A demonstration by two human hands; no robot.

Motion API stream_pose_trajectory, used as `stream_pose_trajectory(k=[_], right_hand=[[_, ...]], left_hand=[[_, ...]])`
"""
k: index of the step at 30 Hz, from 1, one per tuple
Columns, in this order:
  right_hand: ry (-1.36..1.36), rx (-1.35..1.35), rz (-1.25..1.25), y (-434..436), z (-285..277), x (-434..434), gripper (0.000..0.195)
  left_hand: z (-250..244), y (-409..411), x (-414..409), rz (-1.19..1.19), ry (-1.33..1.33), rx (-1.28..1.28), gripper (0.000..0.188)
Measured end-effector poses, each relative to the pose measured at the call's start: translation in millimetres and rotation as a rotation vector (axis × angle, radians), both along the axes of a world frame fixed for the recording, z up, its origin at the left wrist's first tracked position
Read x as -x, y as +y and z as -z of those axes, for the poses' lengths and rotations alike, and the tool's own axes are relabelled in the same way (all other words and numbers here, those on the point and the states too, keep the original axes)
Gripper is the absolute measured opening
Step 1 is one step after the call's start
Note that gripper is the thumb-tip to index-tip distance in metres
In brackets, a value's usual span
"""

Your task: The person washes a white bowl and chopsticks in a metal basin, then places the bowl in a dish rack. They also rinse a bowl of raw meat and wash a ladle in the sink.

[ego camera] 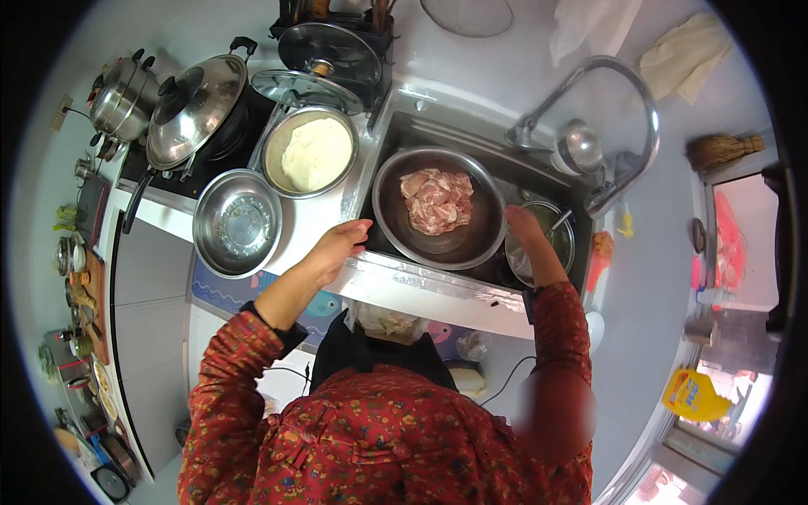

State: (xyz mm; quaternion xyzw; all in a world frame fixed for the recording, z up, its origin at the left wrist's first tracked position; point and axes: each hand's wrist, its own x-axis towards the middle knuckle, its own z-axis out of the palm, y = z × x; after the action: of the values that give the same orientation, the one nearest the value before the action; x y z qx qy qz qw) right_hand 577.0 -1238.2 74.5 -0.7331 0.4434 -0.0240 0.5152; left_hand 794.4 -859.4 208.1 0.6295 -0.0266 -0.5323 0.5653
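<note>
A wide stainless steel bowl (457,249) sits in the sink (413,129), with a mound of raw meat (437,201) in it. My left hand (341,246) is just left of the bowl, at the sink's edge, its palm turned towards the bowl and nothing seen in it. At the bowl's right rim is my right hand (524,224); its fingertips are partly hidden, so whether they grip the rim is unclear. A steel pot (571,252) with a handled utensil in it stands right of the bowl, partly behind my right forearm.
An empty-looking metal bowl (243,221) and a bowl of pale dough (317,154) stand on the counter to the left. Behind them are glass lids (328,53) and a lidded wok (199,113) on the stove. A curved faucet (650,113) arches over the sink's right end.
</note>
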Motion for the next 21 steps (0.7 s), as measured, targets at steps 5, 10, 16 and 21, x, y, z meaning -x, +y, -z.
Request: stream_pose_trajectory(k=[5, 10, 16, 21], right_hand=[[0.083, -0.054, -0.061, -17.5, 40.0, -32.3, 0.049], [0.228, -0.036, -0.133, -52.3, 65.9, -36.3, 0.049], [0.306, 0.13, -0.165, -41.5, 66.3, -71.9, 0.045], [0.317, 0.009, -0.152, -76.7, 103.4, -92.2, 0.044]], left_hand=[[64.4, -46.0, 18.9, -0.172, 0.002, -0.262, 0.05], [86.3, -83.9, 25.3, -0.294, 0.025, -0.359, 0.059], [107.4, -88.2, 18.8, -0.526, 0.027, -0.383, 0.054], [130.9, -101.1, 7.3, -0.535, 0.033, -0.415, 0.051]])
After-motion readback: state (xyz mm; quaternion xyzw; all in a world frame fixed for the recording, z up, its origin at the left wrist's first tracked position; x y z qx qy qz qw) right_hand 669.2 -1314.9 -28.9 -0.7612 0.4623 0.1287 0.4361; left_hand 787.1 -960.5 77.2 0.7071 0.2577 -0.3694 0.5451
